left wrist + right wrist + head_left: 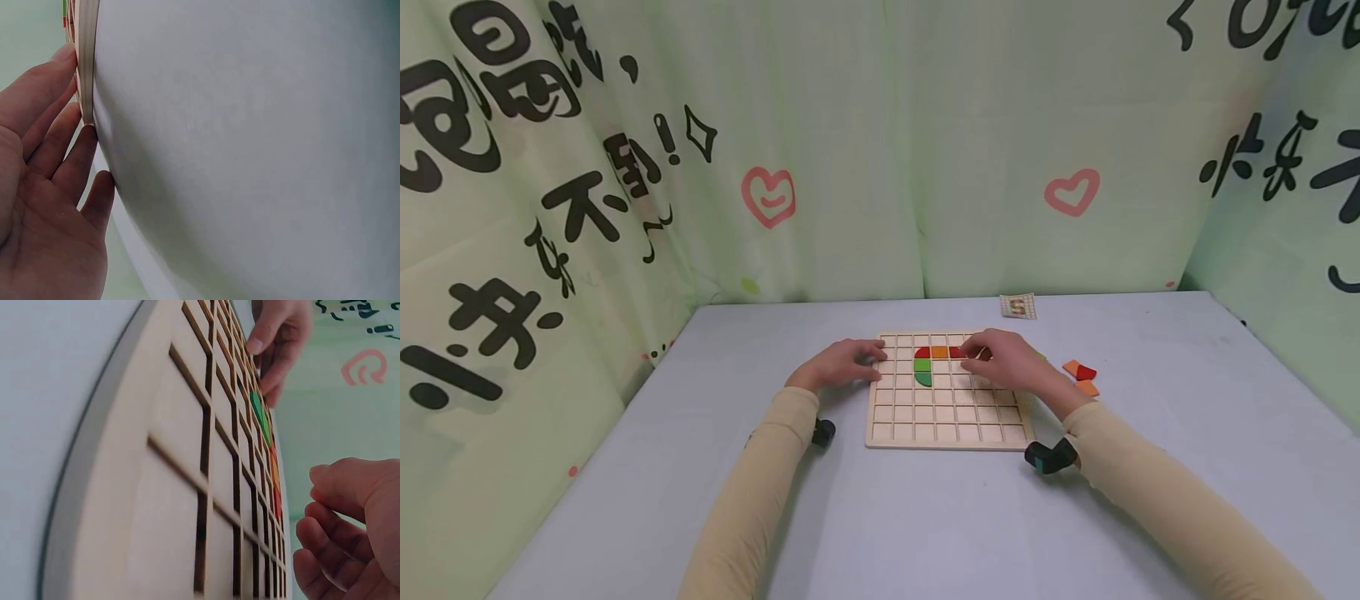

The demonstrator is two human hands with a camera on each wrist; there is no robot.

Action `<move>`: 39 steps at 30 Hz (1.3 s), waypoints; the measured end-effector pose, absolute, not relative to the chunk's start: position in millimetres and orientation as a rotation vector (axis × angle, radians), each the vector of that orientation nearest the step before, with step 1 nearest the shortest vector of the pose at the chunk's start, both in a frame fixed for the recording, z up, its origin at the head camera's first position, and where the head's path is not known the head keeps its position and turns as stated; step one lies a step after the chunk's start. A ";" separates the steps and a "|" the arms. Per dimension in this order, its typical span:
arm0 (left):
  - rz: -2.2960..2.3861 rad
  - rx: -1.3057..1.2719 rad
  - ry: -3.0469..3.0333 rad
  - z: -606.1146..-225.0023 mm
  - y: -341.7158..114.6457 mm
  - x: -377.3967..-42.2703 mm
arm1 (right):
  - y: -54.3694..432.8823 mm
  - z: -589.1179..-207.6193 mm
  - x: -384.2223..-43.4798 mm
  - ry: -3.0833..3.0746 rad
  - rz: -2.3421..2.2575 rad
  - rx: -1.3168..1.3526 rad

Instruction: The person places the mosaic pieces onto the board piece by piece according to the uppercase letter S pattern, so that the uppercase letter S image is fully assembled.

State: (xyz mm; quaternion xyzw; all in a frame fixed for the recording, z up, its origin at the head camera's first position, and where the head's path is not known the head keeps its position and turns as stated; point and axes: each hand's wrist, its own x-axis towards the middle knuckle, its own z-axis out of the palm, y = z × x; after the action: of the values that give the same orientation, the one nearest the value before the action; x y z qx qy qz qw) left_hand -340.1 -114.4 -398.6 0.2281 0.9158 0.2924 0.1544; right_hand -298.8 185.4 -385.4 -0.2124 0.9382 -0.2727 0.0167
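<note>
A wooden grid board (947, 433) lies on the table. Its upper cells hold a row of a red rounded piece (922, 352), an orange square (938, 352) and another red piece (955, 352). Below the row's left end sit a light green square (922, 365) and a dark green rounded piece (922, 379). My left hand (847, 362) touches the board's left edge, thumb and extended fingers against the rim. Over the board's upper right, my right hand (1011, 360) has its fingertips beside the red piece; in the right wrist view its fingers (315, 534) are loosely curled, with no piece visible between them.
Right of the board lie loose pieces: an orange one (1071, 367), a red one (1086, 374) and another orange one (1087, 388). A small patterned card (1017, 307) rests near the table's back edge. Printed curtains (850, 167) hang behind and at both sides.
</note>
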 end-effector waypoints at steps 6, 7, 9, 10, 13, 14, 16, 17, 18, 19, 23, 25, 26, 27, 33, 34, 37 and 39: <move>0.841 0.649 2.623 -398.4 -114.5 -339.8 | 215.8 -381.7 -292.9 2.959 -0.834 -0.533; 0.842 0.648 2.624 -398.4 -114.6 -340.0 | 220.5 -381.1 -291.6 2.968 -0.829 -0.512; 0.847 0.644 2.623 -398.5 -114.7 -340.5 | 229.8 -380.5 -289.5 2.975 -0.819 -0.464; 0.849 0.644 2.624 -398.7 -114.7 -340.7 | 234.7 -380.7 -288.7 2.980 -0.811 -0.442; 0.849 0.646 2.624 -399.2 -114.7 -341.1 | 249.4 -381.7 -286.2 2.986 -0.788 -0.371; 0.849 0.645 2.623 -399.4 -114.6 -341.1 | 253.9 -382.5 -285.6 2.988 -0.777 -0.345; 0.846 0.642 2.621 -399.5 -114.4 -341.0 | 263.4 -383.9 -284.3 2.996 -0.742 -0.306; 0.844 0.639 2.621 -399.2 -114.3 -340.9 | 267.6 -384.6 -283.6 3.001 -0.725 -0.288; 0.842 0.641 2.622 -399.0 -114.2 -340.9 | 271.6 -385.7 -283.1 3.009 -0.702 -0.270; 0.840 0.639 2.623 -398.8 -114.1 -340.9 | 275.4 -386.4 -282.4 3.019 -0.680 -0.257; 0.820 0.647 2.628 -397.1 -113.9 -341.0 | 288.3 -389.0 -281.0 3.060 -0.620 -0.205; 0.811 0.651 2.625 -396.8 -114.0 -341.4 | 293.2 -389.5 -280.7 3.068 -0.601 -0.183; 0.806 0.654 2.624 -396.7 -114.1 -341.4 | 295.4 -389.4 -280.6 3.066 -0.592 -0.171; 0.804 0.656 2.621 -396.7 -114.2 -341.5 | 297.5 -389.0 -280.5 3.063 -0.578 -0.165; 0.811 0.642 2.614 -397.2 -114.0 -341.8 | 305.6 -383.9 -281.0 2.986 -0.549 -0.126; 0.814 0.636 2.613 -397.1 -113.9 -341.8 | 306.0 -383.4 -281.2 2.975 -0.550 -0.121; 0.819 0.621 2.612 -397.0 -113.9 -341.9 | 306.6 -383.7 -282.4 2.956 -0.552 -0.122; 0.818 0.619 2.609 -397.0 -113.9 -341.8 | 305.9 -384.6 -283.3 2.955 -0.551 -0.132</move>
State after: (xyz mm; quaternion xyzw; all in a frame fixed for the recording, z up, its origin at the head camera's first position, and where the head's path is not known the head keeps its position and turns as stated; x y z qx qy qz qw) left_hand -341.8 -113.9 -397.0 0.2175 0.9174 0.2877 0.1683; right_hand -283.3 305.9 -384.6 -0.0436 0.9799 -0.1828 0.0662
